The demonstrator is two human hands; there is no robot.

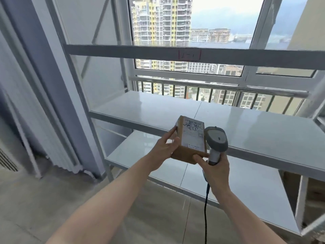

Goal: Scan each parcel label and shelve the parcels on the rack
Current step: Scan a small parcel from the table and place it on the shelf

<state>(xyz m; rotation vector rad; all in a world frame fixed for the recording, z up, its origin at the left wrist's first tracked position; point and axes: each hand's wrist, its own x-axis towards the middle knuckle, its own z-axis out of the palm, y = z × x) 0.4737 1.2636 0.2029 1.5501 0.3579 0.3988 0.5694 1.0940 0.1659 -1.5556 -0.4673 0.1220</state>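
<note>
A small brown cardboard parcel (189, 154) with a white shipping label (193, 136) on top is held in front of the rack. My left hand (164, 149) grips its left side, thumb on top. My right hand (216, 170) holds the handle of a grey barcode scanner (217, 140), and its thumb touches the parcel's near right corner. The scanner head sits right beside the label's right edge. A black cable (205, 208) hangs down from the scanner. The white metal rack (246, 124) stands just behind, its shelves bare where visible.
The rack has a lower shelf (246, 187) and an upper rail with a red-outlined tag (190, 55). Behind it is a large window with a railing. A brown box (314, 189) shows at the right edge. A radiator and wall stand to the left.
</note>
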